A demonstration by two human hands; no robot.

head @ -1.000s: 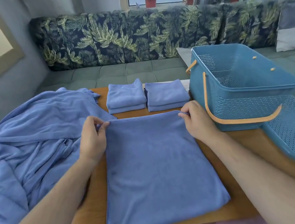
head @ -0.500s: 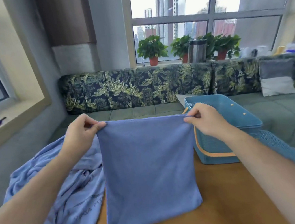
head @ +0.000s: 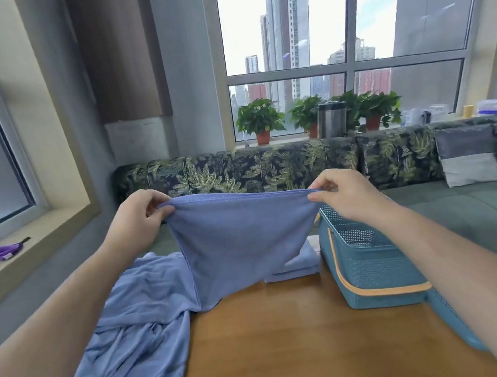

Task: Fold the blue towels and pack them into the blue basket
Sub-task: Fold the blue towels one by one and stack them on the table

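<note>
Both hands, left hand point(head: 137, 223) and right hand point(head: 342, 196), have fingers pinching the blue towel's point(head: 241, 240) top corners, lifted above the tabletop point(head: 294, 341) beside the blue basket point(head: 370, 270). Looks soft, light, floppy; corners seem the spot.

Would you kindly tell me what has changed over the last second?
The blue towel, flat on the table a second ago, has been raised and now hangs from its top corners, which the left hand and right hand kept pinching. The blue basket, folded towels and loose blue cloth stayed put.
</note>
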